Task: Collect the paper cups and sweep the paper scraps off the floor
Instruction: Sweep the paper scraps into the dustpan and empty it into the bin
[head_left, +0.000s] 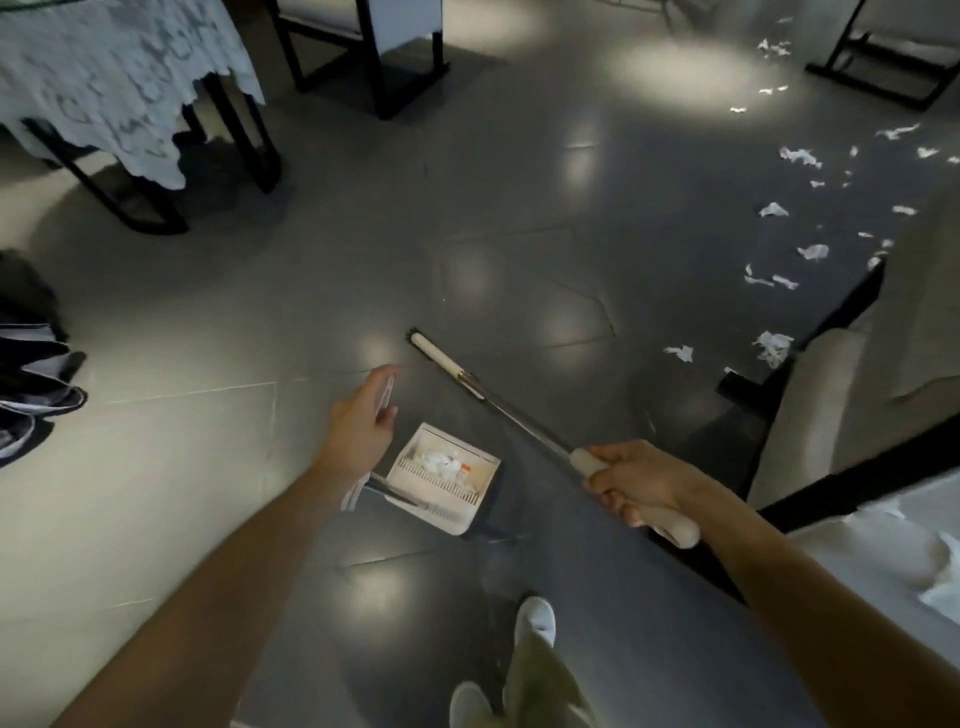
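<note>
Sweeping step: your right hand (631, 480) grips the broom (519, 415), your left hand (363, 421) spreads open over the dustpan (457, 519); next, reach the paper scraps (774, 348) rightward.

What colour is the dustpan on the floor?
White to pale cream; the dustpan shows best in the head view.

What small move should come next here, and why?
Probably the open left hand should drop to the dustpan and take its handle. The right hand already grips the broom, and most paper scraps lie far right by the sofa, away from it.
</note>
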